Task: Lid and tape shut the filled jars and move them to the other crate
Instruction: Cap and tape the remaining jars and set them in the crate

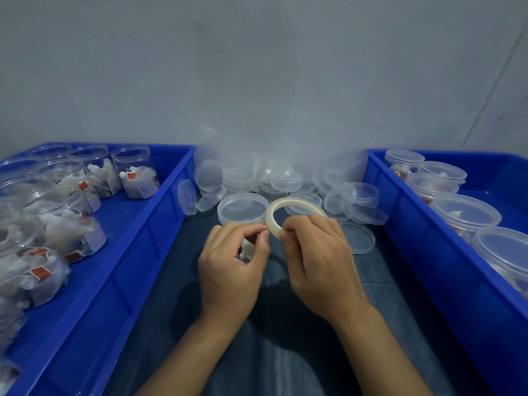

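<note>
A ring of clear tape [285, 205] is held up in front of me over my lap. My right hand [317, 258] grips the roll's near edge with curled fingers. My left hand [233, 267] pinches at the roll's left rim with thumb and forefinger. Something white [247, 250] shows just under my left hand, mostly hidden. A lidded jar [243, 208] stands right behind the hands. The left blue crate [160, 221] holds several open jars of tea bags [137, 175]. The right blue crate [405, 238] holds several lidded jars [465, 214].
A heap of loose clear lids [285, 181] lies between the crates against the grey wall, partly in a clear plastic bag. One lid [357, 238] lies flat to the right of my right hand. Dark cloth [177, 267] covers the space between the crates.
</note>
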`<state>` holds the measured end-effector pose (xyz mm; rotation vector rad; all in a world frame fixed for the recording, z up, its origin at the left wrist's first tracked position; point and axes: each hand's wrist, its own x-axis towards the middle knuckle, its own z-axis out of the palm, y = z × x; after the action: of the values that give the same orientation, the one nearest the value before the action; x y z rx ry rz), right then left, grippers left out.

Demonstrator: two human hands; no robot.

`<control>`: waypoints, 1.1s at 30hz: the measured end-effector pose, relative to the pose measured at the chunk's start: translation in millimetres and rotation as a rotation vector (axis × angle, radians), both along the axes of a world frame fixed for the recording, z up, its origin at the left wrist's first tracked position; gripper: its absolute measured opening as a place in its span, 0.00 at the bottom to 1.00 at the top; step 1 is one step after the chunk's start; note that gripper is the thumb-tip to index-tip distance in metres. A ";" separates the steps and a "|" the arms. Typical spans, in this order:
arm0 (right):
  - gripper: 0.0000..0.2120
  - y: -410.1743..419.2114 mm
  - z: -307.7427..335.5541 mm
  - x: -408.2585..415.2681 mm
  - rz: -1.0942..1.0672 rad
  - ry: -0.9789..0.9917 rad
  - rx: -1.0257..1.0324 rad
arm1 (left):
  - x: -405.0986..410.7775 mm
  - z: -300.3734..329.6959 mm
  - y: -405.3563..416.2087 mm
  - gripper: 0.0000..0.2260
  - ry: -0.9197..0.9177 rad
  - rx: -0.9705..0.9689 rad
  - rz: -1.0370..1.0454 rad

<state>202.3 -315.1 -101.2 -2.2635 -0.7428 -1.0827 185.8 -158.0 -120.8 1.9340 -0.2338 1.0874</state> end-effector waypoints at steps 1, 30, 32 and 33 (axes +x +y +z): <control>0.06 0.1 -0.2 0.1 -0.007 -0.005 -0.002 | 0.0 0.1 0.8 0.02 -0.011 0.014 0.003; 0.05 1.8 -2.4 3.3 -0.141 -0.001 -0.079 | 6.0 -6.5 7.5 0.18 -0.073 0.131 0.125; 0.04 1.9 -2.8 2.8 -0.144 0.009 -0.076 | 11.8 -10.6 12.9 0.24 -0.068 0.051 0.146; 0.04 2.1 -2.9 2.9 -0.147 0.016 -0.075 | 15.1 -13.6 15.8 0.27 -0.054 0.014 0.127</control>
<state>205.2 -313.0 -104.1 -2.4197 -0.6286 -1.1190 201.0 -142.2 -134.4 1.9549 -0.1497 1.2258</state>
